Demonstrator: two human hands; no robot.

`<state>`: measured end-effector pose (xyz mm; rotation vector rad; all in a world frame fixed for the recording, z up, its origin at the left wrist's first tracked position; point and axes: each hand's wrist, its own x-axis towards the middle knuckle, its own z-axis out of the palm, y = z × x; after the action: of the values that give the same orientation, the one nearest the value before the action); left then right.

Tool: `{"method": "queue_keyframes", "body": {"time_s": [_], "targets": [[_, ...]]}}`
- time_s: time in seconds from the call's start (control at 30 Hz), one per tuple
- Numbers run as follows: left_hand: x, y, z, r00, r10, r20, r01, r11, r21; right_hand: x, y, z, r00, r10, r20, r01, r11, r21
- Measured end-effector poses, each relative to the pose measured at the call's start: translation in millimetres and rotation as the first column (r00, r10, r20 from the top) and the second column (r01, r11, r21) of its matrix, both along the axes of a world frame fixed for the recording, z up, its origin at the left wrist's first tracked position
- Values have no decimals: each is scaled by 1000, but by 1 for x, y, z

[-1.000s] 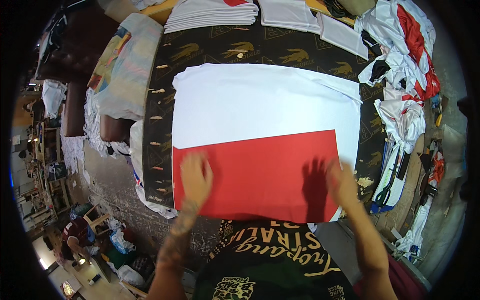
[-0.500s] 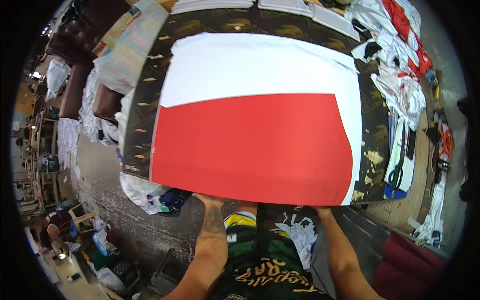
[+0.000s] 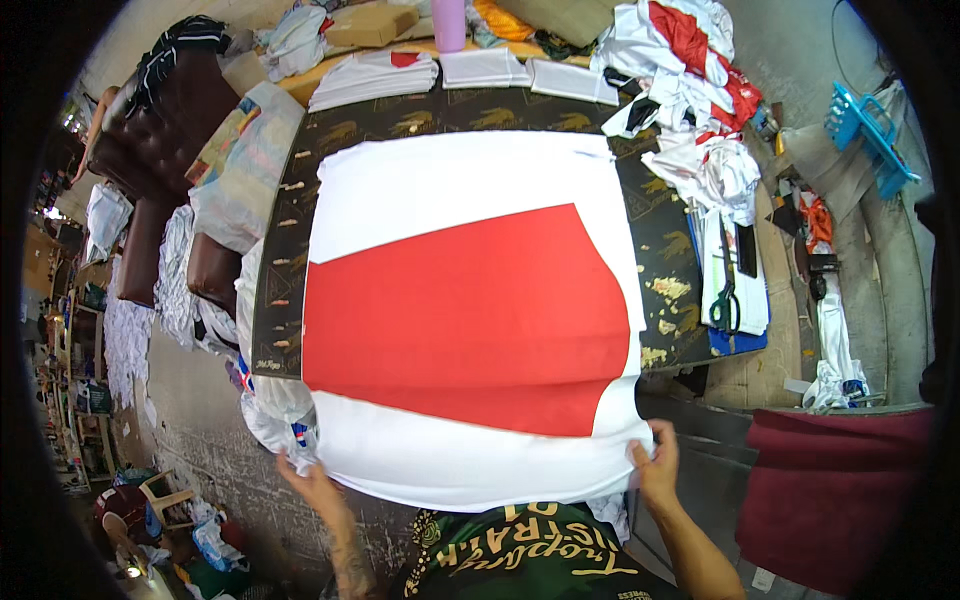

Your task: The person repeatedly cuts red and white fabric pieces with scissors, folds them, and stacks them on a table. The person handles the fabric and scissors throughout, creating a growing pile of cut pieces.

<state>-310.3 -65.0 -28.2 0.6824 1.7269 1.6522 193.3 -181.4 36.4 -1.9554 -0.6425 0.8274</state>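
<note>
A large white fabric piece (image 3: 460, 170) with a red panel (image 3: 460, 320) lies on the dark printed table top (image 3: 665, 320), its near white part hanging over the front edge. My left hand (image 3: 308, 470) grips the lower left corner of the fabric, fingers curled at its edge. My right hand (image 3: 650, 450) pinches the lower right corner, thumb on top. A slight sag and some creases run across the near part between the hands.
Folded white pieces (image 3: 480, 70) line the back edge; crumpled white-and-red cloth (image 3: 700, 80) and scissors (image 3: 725, 295) lie right. A brown sofa (image 3: 150, 150) stands left, maroon cloth (image 3: 830, 490) lower right. Another person (image 3: 120, 510) is at lower left; a bare arm shows upper left.
My hands moved from over the red panel to below the table edge, then outward to the fabric's near corners. A white section of fabric now shows below the red, hanging toward me.
</note>
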Motion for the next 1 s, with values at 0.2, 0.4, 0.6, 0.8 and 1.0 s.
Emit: {"method": "queue_keyframes", "body": {"time_s": [0.2, 0.4, 0.6, 0.8, 1.0], "targets": [[-5, 242, 103, 791, -608, 63, 611, 780, -133, 79, 177, 140, 880, 470, -61, -447, 866, 224], [10, 465, 42, 523, -745, -414, 657, 662, -360, 127, 326, 139, 737, 519, 432, -534, 840, -97], [47, 565, -47, 474, -637, -607, 467, 767, -440, 153, 407, 40, 909, 343, 235, -354, 935, 2], [78, 616, -54, 312, -644, -698, 345, 762, -548, 173, 473, -32, 909, 168, 381, -151, 986, -74], [80, 630, -44, 395, -706, -588, 401, 708, -581, 189, 513, -61, 892, 166, 421, -106, 981, -163]]}}
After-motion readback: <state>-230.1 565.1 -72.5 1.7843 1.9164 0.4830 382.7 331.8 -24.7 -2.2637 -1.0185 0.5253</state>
